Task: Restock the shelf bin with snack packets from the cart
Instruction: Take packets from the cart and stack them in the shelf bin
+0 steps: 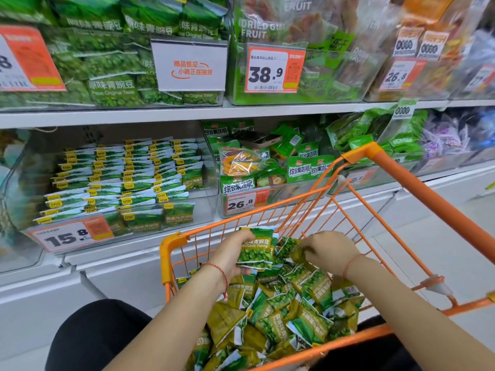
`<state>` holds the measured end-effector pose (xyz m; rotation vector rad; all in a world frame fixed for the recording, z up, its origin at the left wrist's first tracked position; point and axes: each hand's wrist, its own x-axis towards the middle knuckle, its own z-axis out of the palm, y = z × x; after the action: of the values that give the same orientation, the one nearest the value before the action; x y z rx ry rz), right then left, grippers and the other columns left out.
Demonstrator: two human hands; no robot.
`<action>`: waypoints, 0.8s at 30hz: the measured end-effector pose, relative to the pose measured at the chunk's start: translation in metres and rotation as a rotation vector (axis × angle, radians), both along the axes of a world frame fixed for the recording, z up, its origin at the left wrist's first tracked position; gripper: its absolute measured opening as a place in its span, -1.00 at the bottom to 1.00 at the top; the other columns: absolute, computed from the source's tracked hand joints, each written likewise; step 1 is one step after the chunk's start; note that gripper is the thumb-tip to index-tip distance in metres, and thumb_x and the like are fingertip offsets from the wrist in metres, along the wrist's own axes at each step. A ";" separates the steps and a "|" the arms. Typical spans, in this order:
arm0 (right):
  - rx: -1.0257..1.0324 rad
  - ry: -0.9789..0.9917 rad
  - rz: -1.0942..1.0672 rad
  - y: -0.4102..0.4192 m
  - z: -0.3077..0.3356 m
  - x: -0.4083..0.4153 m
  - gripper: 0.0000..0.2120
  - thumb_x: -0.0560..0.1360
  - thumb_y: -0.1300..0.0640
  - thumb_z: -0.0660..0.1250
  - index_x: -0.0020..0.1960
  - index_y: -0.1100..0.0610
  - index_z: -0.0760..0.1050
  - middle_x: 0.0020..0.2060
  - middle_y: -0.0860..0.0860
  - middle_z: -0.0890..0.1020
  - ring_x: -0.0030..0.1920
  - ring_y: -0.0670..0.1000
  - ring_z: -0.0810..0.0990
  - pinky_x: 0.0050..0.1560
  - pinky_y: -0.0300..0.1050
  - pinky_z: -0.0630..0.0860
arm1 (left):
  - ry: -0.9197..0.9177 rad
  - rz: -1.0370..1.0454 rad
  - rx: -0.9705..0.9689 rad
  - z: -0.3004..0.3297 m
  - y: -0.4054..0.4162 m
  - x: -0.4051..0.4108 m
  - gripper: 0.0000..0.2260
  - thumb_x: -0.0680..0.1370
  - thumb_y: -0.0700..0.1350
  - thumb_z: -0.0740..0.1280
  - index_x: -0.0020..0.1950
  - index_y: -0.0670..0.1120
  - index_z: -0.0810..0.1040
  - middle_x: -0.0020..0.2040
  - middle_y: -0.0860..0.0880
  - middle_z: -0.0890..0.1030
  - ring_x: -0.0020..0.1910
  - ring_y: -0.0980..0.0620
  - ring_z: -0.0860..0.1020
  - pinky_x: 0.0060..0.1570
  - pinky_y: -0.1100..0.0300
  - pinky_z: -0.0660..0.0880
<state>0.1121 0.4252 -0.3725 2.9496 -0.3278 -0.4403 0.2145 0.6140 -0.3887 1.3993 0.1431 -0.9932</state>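
Hands worked over an orange cart (401, 167) heaped with green pea packets (294, 311).
The left hand (235, 253) gripped a small stack of garlic-flavour packets (257, 247), fingers curled round it; the right hand (328, 250) pinched another packet (288, 246) atop the pile. The shelf bin (203, 210) behind the cart held neat rows of packets.
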 end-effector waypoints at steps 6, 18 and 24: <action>0.896 -0.415 -0.186 0.000 0.037 -0.020 -0.71 0.47 0.37 0.30 -0.14 0.00 0.63 -0.05 -0.03 0.66 -0.09 -0.15 0.64 -0.07 -0.17 0.58 | 0.078 -0.091 -0.301 0.015 0.007 -0.004 -0.93 0.50 -0.20 0.23 -0.20 -0.12 0.40 -0.30 -0.06 0.52 -0.26 -0.05 0.48 -0.31 0.17 0.40; 1.432 -0.640 -0.449 0.045 0.020 -0.008 -0.70 0.49 0.44 0.26 -0.26 0.12 0.59 0.05 0.01 0.62 -0.07 -0.03 0.63 -0.28 -0.22 0.54 | 0.136 -0.110 -0.437 0.022 0.011 -0.012 -0.87 0.52 -0.26 0.14 -0.05 -0.22 0.48 -0.14 -0.16 0.55 -0.14 -0.11 0.54 -0.02 -0.02 0.49; 1.552 -0.595 -0.664 0.061 0.023 0.002 -0.78 0.56 0.42 0.12 0.02 0.25 0.51 -0.42 -0.02 0.43 -0.44 -0.06 0.42 -0.29 -0.23 0.42 | 0.153 -0.154 -0.403 0.020 0.011 -0.014 -0.72 0.51 -0.19 0.16 0.18 -0.22 0.47 -0.02 -0.17 0.53 0.01 -0.14 0.50 0.28 -0.13 0.35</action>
<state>0.1136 0.4866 -0.3495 4.3015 -1.7486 0.4412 0.2010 0.6254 -0.3685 0.9765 -0.0520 -1.1826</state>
